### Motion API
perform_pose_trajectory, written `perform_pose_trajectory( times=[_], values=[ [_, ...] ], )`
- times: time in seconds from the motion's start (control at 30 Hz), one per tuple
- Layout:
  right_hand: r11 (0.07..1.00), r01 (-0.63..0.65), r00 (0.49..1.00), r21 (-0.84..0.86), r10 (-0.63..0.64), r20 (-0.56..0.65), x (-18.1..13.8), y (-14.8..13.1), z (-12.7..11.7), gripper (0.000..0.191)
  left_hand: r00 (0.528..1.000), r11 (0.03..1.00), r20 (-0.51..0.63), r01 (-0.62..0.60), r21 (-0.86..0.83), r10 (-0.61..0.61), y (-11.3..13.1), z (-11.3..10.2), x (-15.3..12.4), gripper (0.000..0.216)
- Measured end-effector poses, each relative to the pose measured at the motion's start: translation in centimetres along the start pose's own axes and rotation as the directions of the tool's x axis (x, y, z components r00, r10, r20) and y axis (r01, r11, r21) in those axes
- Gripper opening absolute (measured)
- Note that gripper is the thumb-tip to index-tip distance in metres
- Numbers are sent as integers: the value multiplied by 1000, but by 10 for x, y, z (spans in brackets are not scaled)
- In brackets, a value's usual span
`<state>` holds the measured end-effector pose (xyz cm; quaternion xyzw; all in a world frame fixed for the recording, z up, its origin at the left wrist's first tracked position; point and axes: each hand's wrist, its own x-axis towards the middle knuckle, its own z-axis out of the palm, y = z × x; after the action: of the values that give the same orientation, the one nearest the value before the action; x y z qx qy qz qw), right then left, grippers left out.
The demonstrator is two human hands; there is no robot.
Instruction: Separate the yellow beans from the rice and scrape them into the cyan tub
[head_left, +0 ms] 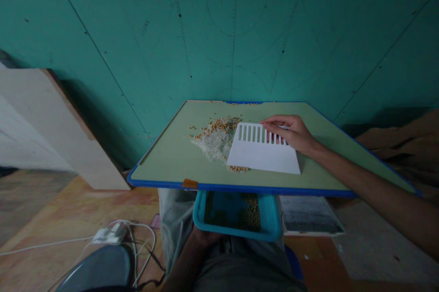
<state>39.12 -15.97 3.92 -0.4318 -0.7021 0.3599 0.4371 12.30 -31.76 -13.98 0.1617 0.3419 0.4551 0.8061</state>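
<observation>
In the head view, a white slotted board [264, 159] is held over the bench [164, 145] by the right hand [297, 136], gripped at its 1 o'clock top edge. The fingers [274, 119] are closed narrowly on this edge, and some are seen through the slots. The grip seems to have been taken high so that the solid lower part is left free near the bench top; whether its whole lower edge is touching cannot be told. A pile of white grains [215, 143] is spread at 9 o'clock from the board, with loose beans [222, 125] at its 12 o'clock side. A small cluster of beans [238, 169] is lying at the board's 7 o'clock corner.

At 6 o'clock, below the near edge of the bench, a blue tray [236, 232] with beans inside is supported from beneath by the left hand [204, 238], presumably so that it is kept level. How far its fingers are spread cannot be told, as they are hidden under the tray.
</observation>
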Motion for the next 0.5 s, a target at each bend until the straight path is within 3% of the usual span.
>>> perform_pose_trajectory(
  times=[0.5],
  values=[
    [1000,8,1000,-6,-8,16,-4,-10,3,28,993,990,119,23,-140,-6,0,-6,3,35]
  ],
)
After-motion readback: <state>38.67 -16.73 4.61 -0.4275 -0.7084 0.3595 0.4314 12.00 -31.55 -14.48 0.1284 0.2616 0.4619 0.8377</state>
